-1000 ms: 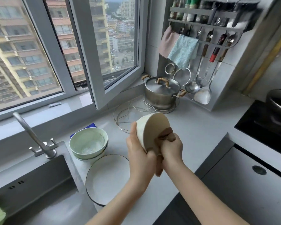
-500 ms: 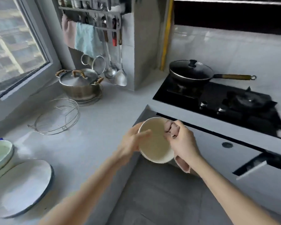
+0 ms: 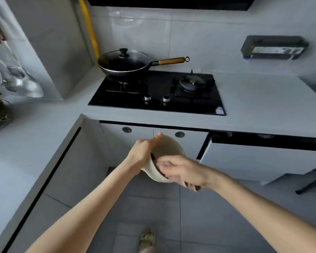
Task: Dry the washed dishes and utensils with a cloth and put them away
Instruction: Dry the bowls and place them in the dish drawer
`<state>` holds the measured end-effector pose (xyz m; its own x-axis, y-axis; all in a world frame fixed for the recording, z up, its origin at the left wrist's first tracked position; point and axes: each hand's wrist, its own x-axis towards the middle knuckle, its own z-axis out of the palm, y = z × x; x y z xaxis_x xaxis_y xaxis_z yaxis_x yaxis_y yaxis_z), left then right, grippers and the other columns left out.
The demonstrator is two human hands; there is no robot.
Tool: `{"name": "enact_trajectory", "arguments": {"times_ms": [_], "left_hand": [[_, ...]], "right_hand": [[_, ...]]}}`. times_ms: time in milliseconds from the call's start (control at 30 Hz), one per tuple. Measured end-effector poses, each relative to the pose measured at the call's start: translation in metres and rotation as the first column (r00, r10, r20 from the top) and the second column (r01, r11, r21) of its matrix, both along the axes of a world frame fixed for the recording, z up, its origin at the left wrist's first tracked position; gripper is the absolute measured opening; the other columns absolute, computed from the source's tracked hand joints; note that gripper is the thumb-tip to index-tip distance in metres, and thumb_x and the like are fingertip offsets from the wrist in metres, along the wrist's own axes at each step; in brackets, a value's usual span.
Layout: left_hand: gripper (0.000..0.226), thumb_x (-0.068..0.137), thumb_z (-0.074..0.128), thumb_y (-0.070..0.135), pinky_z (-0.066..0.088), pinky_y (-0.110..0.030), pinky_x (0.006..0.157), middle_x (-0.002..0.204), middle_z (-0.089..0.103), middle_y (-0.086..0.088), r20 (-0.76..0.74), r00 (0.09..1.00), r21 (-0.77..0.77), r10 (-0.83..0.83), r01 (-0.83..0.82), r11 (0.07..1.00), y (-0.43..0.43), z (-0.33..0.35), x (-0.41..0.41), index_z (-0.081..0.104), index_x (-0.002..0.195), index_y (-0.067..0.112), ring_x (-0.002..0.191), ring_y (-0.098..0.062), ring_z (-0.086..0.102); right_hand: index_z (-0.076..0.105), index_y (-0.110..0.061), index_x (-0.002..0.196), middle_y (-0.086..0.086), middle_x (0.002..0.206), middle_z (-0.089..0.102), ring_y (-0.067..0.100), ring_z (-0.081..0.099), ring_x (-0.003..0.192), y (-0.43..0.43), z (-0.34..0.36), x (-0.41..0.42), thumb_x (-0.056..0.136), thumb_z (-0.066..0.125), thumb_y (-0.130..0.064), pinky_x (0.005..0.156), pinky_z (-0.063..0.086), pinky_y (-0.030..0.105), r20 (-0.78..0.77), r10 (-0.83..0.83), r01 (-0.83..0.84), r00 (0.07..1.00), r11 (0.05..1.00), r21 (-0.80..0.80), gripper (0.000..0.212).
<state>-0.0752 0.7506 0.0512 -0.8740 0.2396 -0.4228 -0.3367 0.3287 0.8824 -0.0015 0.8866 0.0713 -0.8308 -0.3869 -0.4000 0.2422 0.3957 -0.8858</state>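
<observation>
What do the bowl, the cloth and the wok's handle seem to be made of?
Bowl: likely glazed ceramic; cream, smooth, faint sheen. Cloth: soft fabric, perhaps terry; pinkish-brown, fuzzy texture under the right hand. Wok handle: looks like wood; warm brown, with a metal ring at its end.

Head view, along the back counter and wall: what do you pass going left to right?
Hanging ladles → lidded wok → bare gas burner → dark wall-mounted box.
</observation>
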Motion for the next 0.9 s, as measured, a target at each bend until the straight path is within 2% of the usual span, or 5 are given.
{"name": "enact_trajectory", "arguments": {"times_ms": [167, 467, 600, 800, 900], "left_hand": [[0.04, 0.089, 0.049, 0.055, 0.048, -0.023, 0.042, 0.064, 0.064, -0.002, 0.252, 0.962, 0.119, -0.102, 0.074, 0.99, 0.067, -0.006, -0.025, 0.065, 0.087, 0.018, 0.051, -0.017, 0.064], [0.04, 0.096, 0.033, 0.05, 0.055, -0.042, 0.066, 0.101, 0.066, -0.006, 0.298, 0.902, 0.421, -0.314, 0.171, 0.891, 0.247, -0.037, -0.091, 0.057, 0.112, 0.022, 0.089, -0.024, 0.064], [0.046, 0.096, 0.029, 0.052, 0.053, -0.039, 0.079, 0.109, 0.066, -0.005, 0.3, 0.837, 0.423, -0.458, 0.314, 0.85, 0.33, -0.062, -0.105, 0.056, 0.117, 0.022, 0.097, -0.023, 0.064], [0.051, 0.089, 0.032, 0.067, 0.05, -0.039, 0.09, 0.115, 0.067, 0.001, 0.36, 0.668, 0.263, -0.652, 0.598, 0.757, 0.416, -0.114, -0.126, 0.06, 0.117, 0.035, 0.111, -0.023, 0.061], [0.019, 0.086, 0.051, 0.045, 0.044, -0.035, 0.093, 0.112, 0.06, 0.0, 0.138, 0.728, -0.154, -0.671, 0.686, 0.712, 0.46, -0.156, -0.124, 0.062, 0.102, 0.046, 0.116, -0.028, 0.055]], "right_hand": [[0.065, 0.006, 0.096, 0.009, 0.086, 0.067, 0.008, 0.063, 0.075, 0.105, 0.01, 0.011, 0.089, 0.051, -0.005, 0.062, 0.046, 0.01, -0.039, -0.168, 0.164, 0.985, 0.983, -0.087, 0.019], [0.055, -0.024, 0.122, -0.003, 0.107, 0.07, 0.009, 0.066, 0.095, 0.264, -0.028, -0.016, 0.071, 0.075, -0.049, 0.075, 0.05, 0.023, 0.11, -0.719, 0.725, 0.686, 0.688, -0.023, 0.06], [0.064, -0.016, 0.102, 0.0, 0.078, 0.076, 0.006, 0.071, 0.073, 0.319, -0.039, -0.031, 0.09, 0.06, -0.019, 0.06, 0.051, 0.013, 0.27, -0.804, 0.846, 0.529, 0.479, -0.233, 0.013], [0.064, -0.018, 0.107, 0.01, 0.098, 0.074, 0.026, 0.07, 0.093, 0.411, -0.064, -0.02, 0.08, 0.068, -0.024, 0.091, 0.052, 0.043, 0.232, -0.903, 0.93, 0.361, 0.367, -0.021, 0.028], [0.062, -0.022, 0.115, 0.007, 0.106, 0.072, 0.025, 0.069, 0.097, 0.466, -0.071, -0.011, 0.061, 0.076, -0.039, 0.097, 0.049, 0.05, 0.201, -0.925, 0.936, 0.322, 0.342, 0.078, 0.058]]}}
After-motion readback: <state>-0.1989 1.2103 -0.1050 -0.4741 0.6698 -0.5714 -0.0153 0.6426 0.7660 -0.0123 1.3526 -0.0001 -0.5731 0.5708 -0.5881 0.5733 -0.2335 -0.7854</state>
